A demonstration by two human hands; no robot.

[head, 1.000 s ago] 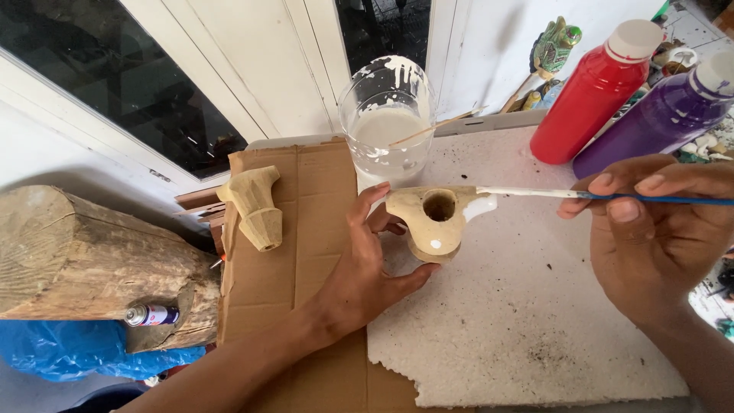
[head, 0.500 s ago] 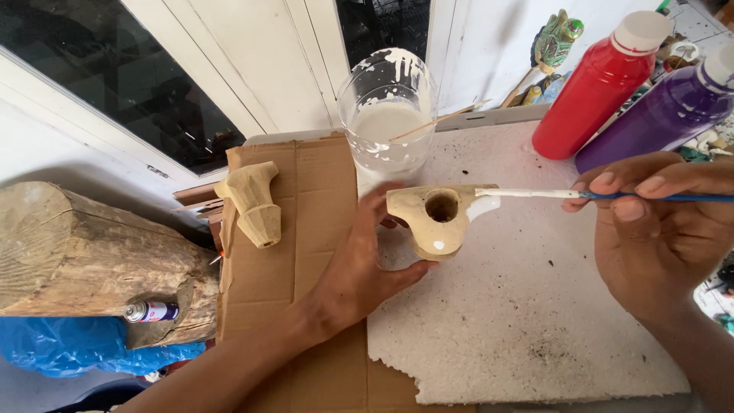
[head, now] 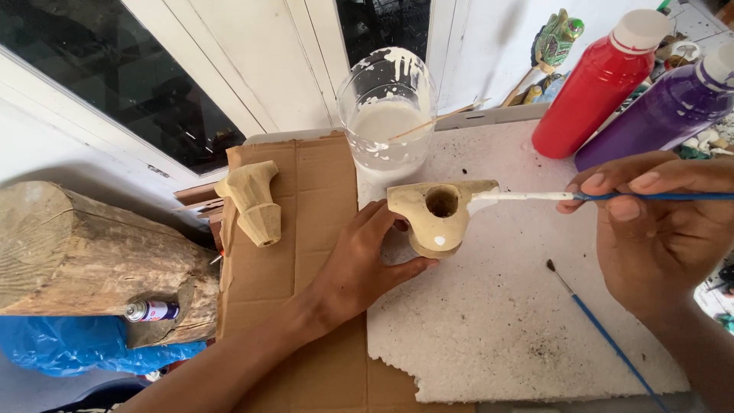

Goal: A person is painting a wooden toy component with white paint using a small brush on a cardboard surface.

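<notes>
My left hand (head: 359,264) grips a small carved wooden piece (head: 437,214) with a round hole in its top, held over a white foam board (head: 505,321). My right hand (head: 665,229) pinches a blue-handled paintbrush (head: 535,196); its white-loaded tip touches the right end of the carved piece, where white paint shows. A glass jar of white paint (head: 386,118) with a thin stick in it stands just behind the piece.
A second carved wooden piece (head: 254,200) lies on brown cardboard (head: 306,191) at left. A log (head: 84,252) with a small tube (head: 151,310) sits far left. Red bottle (head: 596,88) and purple bottle (head: 657,111) stand back right. A spare blue brush (head: 604,333) lies on the foam.
The brush tip has stayed against the right end of the carved piece with small strokes; both hands hold nearly the same places.
</notes>
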